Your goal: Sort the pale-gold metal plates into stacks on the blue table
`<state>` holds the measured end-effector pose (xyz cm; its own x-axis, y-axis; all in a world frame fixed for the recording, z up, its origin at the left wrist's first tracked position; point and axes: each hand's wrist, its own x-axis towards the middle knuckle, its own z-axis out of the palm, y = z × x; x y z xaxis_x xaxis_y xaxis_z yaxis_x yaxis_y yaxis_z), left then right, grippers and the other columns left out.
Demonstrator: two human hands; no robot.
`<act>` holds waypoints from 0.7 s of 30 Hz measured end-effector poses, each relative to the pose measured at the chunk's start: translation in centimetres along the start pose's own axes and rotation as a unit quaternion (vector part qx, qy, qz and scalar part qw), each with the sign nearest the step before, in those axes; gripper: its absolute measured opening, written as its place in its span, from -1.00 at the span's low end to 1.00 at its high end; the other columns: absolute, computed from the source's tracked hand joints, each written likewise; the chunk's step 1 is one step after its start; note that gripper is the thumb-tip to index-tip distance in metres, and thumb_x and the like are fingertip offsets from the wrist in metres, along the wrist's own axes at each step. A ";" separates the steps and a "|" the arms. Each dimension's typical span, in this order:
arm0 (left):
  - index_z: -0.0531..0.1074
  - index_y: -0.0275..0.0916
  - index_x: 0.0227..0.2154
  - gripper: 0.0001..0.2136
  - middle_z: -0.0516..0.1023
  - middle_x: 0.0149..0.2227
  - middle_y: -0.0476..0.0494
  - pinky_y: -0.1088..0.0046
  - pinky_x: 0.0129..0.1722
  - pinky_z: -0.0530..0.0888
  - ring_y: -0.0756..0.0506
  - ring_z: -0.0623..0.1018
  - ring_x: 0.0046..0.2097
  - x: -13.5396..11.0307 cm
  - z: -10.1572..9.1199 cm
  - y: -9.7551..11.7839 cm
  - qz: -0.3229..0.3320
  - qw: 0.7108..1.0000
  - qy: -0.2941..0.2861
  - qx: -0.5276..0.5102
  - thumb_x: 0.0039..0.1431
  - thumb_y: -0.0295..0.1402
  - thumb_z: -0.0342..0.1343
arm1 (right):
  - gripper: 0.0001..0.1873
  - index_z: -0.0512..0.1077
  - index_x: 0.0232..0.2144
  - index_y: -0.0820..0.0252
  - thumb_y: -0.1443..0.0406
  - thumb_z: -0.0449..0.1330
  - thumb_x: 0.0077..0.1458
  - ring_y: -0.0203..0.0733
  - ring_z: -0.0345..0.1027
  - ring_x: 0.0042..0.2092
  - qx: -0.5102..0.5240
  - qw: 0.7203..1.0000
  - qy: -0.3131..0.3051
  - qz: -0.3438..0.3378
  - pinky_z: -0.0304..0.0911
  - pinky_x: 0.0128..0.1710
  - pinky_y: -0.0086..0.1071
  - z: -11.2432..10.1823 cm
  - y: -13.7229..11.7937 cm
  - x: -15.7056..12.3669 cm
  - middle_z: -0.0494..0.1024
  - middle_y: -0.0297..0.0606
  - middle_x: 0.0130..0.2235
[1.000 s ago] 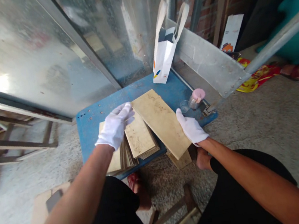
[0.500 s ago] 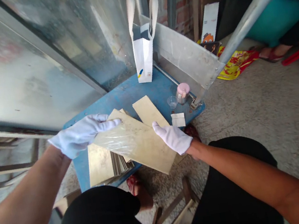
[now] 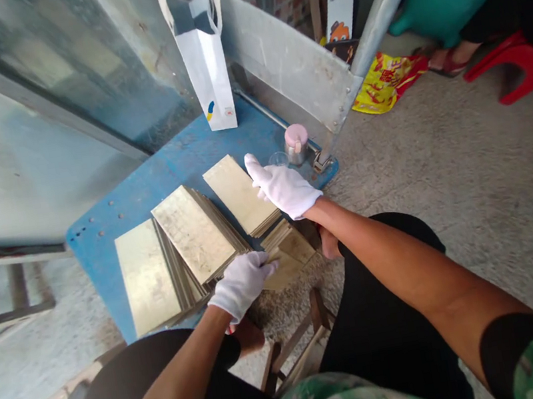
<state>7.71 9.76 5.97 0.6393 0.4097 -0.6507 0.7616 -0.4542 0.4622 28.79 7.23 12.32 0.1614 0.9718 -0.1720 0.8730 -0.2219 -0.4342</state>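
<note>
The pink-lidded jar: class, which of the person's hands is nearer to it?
Right. The right hand is just below the pink-lidded jar in the picture; the left hand is much lower, by the stacked plates.

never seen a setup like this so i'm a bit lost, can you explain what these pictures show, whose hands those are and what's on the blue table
There is no machine here: one person is working with both hands, in white gloves. All the pictures come from a camera on that person's head, looking forward and down.

On the blue table lie three stacks of pale, flat plates. Behind them are a white paper bag and a pink-lidded jar.

The left hand is at the near edge, its fingers by another plate; blur hides whether it grips it. The right hand is beside the rightmost stack, with nothing visibly held.
</note>
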 end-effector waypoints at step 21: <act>0.54 -0.15 -0.14 -0.72 0.58 -0.19 -0.15 0.43 -0.17 0.43 -0.18 0.55 -0.14 8.2 7.0 3.3 -0.022 0.993 -0.082 0.085 0.28 -0.18 0.00 | -0.30 -0.28 0.39 0.17 0.47 -0.17 0.28 -0.13 0.41 -0.14 -0.013 1.000 -0.004 -0.013 0.35 -0.12 -0.31 -2.1 0.1 0.4 0.50 -0.08 -0.05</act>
<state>14.74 6.07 -2.06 0.5693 0.3043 -0.7637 0.7505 -0.5717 0.3316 29.90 7.79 14.04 0.1355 0.9764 -0.1681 0.8883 -0.1949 -0.4158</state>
